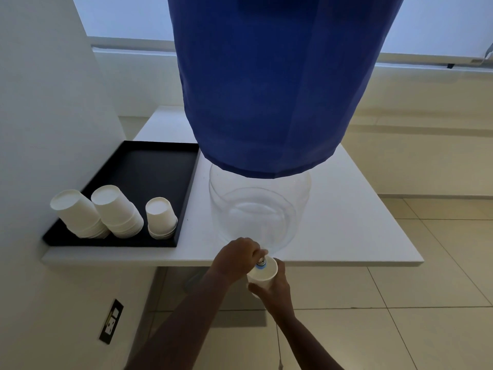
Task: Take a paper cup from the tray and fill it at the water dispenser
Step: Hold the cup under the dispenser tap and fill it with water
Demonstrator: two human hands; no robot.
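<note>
— Where's the paper cup (262, 273)?

— Upright just past the tabletop's (346, 209) front edge, mouth directly under the tap (261, 263) of the water dispenser (258, 209). The right hand (274, 289) wraps it from below, fingers curled round its wall.

— And the left hand (237, 259)?

— Closed on the tap handle, fingers bunched on top of it. Whether water runs, I can't tell.

— The dispenser itself?

— A clear jar on the tabletop, with a blue cloth cover (266, 84) draped over its upper part.

— The rest of the cups?

— Three stacks of cups (112, 213), upside down, along the near edge of the black tray (144, 166) to the left.
</note>
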